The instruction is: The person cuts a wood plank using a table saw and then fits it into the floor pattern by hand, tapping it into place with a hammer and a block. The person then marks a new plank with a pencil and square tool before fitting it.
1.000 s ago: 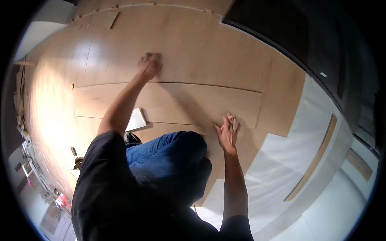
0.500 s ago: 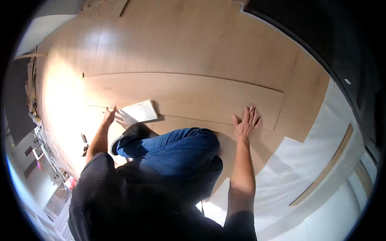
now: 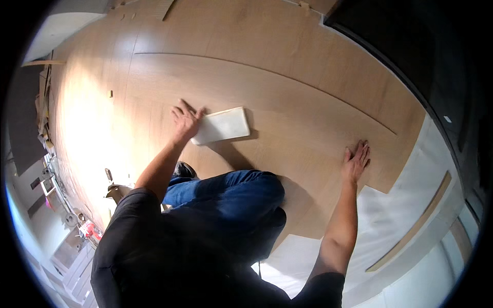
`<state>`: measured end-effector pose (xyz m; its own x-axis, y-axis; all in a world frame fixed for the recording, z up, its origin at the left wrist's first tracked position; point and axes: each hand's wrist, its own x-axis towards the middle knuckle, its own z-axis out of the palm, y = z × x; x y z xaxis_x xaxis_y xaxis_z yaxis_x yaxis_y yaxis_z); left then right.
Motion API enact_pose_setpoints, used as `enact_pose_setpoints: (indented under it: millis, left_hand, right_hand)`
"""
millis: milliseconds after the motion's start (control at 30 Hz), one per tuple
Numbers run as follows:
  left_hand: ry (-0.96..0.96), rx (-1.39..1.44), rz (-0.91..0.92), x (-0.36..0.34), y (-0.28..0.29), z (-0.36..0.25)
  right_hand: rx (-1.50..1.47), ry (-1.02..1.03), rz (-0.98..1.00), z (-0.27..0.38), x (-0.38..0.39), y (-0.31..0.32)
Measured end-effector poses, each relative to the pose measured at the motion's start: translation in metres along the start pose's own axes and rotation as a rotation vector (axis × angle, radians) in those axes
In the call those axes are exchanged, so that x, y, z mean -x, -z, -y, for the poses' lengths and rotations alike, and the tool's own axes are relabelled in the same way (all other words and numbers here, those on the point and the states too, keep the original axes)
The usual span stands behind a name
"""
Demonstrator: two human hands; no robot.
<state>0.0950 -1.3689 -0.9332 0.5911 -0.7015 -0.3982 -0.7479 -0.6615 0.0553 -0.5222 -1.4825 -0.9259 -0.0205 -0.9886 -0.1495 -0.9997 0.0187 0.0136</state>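
Observation:
A long light-wood flooring plank [image 3: 267, 95] lies on the wood floor in front of me, its far edge running from upper left to lower right. My left hand [image 3: 186, 120] rests with fingers spread near its left part. Right beside that hand is a white rectangular block [image 3: 223, 126]; the thumb is at its upper left corner, but whether it grips the block I cannot tell. My right hand [image 3: 356, 161] lies flat, fingers stretched out, toward the plank's right end.
White underlay sheet [image 3: 395, 205] borders the floor at right, with a narrow wood strip [image 3: 411, 233] on it. A dark panel [image 3: 400, 56] stands at far right. A small block [image 3: 110, 94] and a hand tool [image 3: 109, 175] lie at left. My bent knee [image 3: 251, 190] is close by.
The plank has shifted away from me and to the right. Both hands moved rightward, the left one also farther forward. The white block moved right and slightly away, alongside my left hand.

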Motion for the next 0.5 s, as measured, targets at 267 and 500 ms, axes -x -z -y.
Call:
enact_pose_setpoints:
  millis: [267,500]
  left_hand:
    - [-0.726,-0.214,0.319,0.110,0.041,-0.079]
    - [-0.819,-0.082,0.290,0.136,0.025,-0.098]
  right_hand:
    - [-0.081,-0.315,-0.019,-0.003,0.004,-0.012]
    - [-0.221,-0.236,-0.166,0.021,0.039,-0.030]
